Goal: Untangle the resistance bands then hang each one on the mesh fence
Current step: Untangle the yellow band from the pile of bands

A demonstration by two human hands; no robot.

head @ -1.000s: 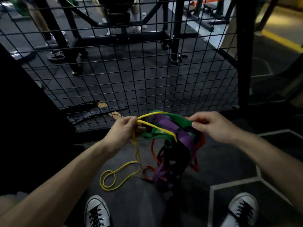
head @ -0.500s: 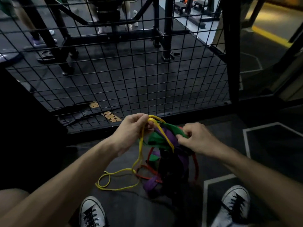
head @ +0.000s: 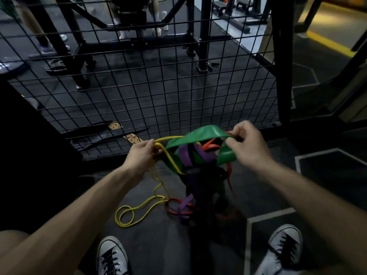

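Observation:
A tangle of resistance bands hangs between my hands in front of the black mesh fence. My left hand pinches the thin yellow band, whose loose loops lie on the floor. My right hand grips the wide green band, which is stretched flat across the top of the bundle. The purple band and the red band wind through the middle and trail down to the floor together with a black band.
A thick black fence post stands at the right. My two white sneakers are on the dark rubber floor. Behind the mesh are rack legs, a flat strap with tan patches, and other people's feet.
My right hand has lifted and pulled the green band to the right, spreading it wide. The left hand keeps its hold on the yellow band, and the bundle has risen.

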